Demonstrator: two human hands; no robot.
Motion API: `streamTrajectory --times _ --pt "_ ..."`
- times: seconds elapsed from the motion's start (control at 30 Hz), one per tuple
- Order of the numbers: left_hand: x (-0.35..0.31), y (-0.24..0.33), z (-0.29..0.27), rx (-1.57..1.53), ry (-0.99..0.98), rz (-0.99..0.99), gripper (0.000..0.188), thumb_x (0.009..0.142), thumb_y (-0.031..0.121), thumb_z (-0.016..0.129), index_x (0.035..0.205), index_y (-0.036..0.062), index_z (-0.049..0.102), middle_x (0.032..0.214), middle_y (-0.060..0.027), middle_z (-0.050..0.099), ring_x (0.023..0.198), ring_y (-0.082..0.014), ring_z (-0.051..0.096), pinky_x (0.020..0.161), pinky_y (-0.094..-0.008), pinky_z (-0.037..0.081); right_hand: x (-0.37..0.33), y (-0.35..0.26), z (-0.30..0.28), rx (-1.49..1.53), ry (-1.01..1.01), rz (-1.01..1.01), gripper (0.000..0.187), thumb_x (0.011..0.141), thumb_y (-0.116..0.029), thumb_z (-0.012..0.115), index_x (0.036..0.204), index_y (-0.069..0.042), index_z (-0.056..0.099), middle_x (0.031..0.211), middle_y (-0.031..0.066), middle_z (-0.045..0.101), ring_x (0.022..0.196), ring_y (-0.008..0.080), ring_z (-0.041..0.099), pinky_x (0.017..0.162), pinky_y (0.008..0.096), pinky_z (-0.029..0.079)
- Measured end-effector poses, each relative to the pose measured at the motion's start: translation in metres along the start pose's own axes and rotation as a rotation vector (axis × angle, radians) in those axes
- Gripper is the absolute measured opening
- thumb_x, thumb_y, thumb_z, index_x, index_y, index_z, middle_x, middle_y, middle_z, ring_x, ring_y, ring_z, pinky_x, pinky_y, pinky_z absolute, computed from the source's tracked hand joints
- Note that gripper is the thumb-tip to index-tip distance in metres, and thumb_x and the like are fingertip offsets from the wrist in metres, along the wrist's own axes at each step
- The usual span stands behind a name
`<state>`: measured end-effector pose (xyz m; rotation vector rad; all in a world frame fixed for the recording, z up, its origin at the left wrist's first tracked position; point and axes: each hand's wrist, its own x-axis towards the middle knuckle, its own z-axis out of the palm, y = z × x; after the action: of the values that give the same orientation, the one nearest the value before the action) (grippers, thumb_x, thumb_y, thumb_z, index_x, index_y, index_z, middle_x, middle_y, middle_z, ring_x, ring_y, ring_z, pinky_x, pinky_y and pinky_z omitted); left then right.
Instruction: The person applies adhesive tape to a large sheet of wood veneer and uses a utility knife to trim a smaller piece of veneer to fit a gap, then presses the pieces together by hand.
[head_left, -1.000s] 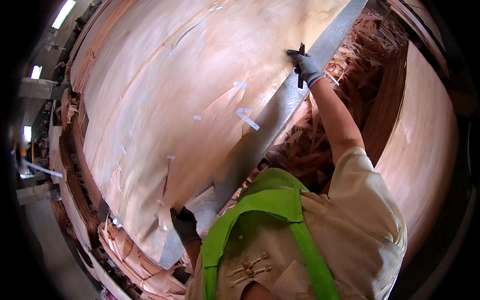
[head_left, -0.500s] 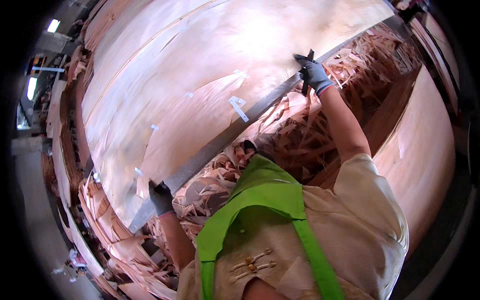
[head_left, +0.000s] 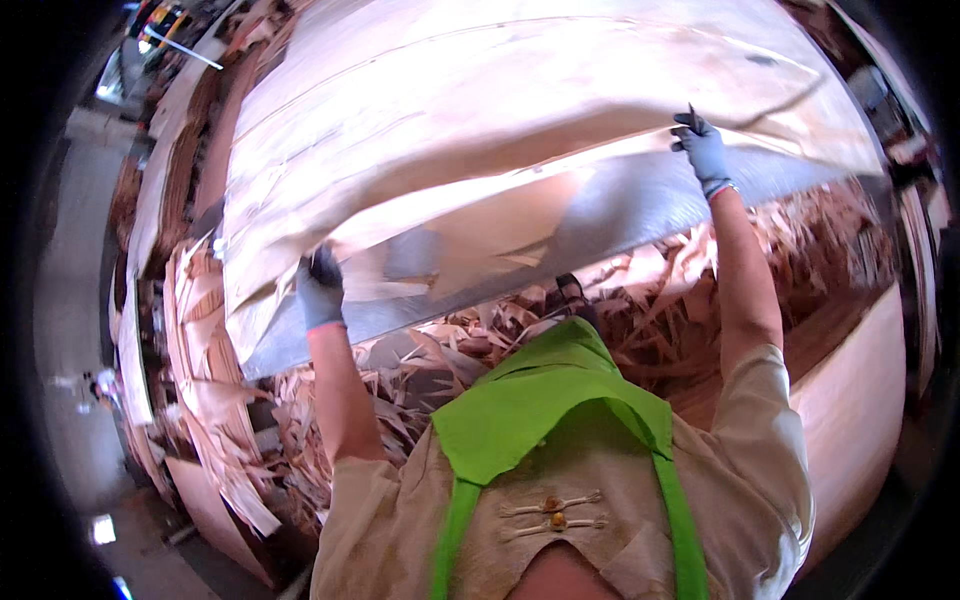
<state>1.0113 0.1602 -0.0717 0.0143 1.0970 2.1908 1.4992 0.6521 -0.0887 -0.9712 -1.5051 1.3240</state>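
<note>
A broad, pale wood veneer sheet [head_left: 480,90] lies across the work surface, its near edge raised and wavy. My left hand [head_left: 321,290], in a grey glove, is closed on that edge at the left. Farther right, my gloved right hand [head_left: 705,155] is closed at the same edge. A narrow black tool juts up from its fingers; most of it is hidden. Beneath the raised edge shows a smooth grey tabletop [head_left: 625,205], with torn veneer pieces [head_left: 400,287] on it.
Veneer scraps [head_left: 480,335] heap below the table's near edge, around my shoe [head_left: 570,290]. Stacked veneer [head_left: 205,140] stands along the left. A large pale panel [head_left: 850,430] leans at the lower right. My green apron [head_left: 555,410] hangs in front.
The veneer's near edge has risen and moved away from me, baring more grey tabletop. Both hands moved farther forward, the right also rightward. The taped patch is out of sight.
</note>
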Motion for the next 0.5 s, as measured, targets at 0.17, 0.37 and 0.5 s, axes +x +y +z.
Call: streamTrajectory --times 0.17,0.37,0.5 --pt "0.041 -0.013 0.053 0.06 0.137 0.141 0.026 0.091 0.023 0.054 0.109 0.004 0.056 0.111 -0.0107 0.062 0.101 -0.0217 0.06 0.088 -0.0353 0.049 0.078 0.015 0.033 -0.256 -0.116 0.156 0.014 0.083 -0.004 0.055 0.092 0.002 0.063 0.065 0.0097 0.062 0.051 0.0147 0.058 0.046 0.0273 0.048" --pt "0.071 -0.108 0.161 1.025 0.013 0.557 0.037 0.085 0.021 0.063 0.118 0.0039 0.056 0.115 -0.0096 0.061 0.106 -0.0201 0.056 0.088 -0.0323 0.044 0.129 0.028 0.071 -0.481 -0.212 0.232 0.018 0.083 -0.013 0.053 0.084 0.003 0.063 0.059 0.01 0.059 0.048 0.0175 0.058 0.046 0.0308 0.047" --pt "0.101 -0.163 0.229 1.642 -0.247 0.801 0.04 0.078 0.026 0.067 0.113 0.0078 0.059 0.114 -0.0128 0.06 0.109 -0.0303 0.054 0.091 -0.0409 0.043 0.155 0.063 0.06 -0.776 -0.309 0.226 0.026 0.083 -0.021 0.049 0.088 -0.002 0.066 0.069 0.0194 0.064 0.061 0.029 0.064 0.06 0.0383 0.051"
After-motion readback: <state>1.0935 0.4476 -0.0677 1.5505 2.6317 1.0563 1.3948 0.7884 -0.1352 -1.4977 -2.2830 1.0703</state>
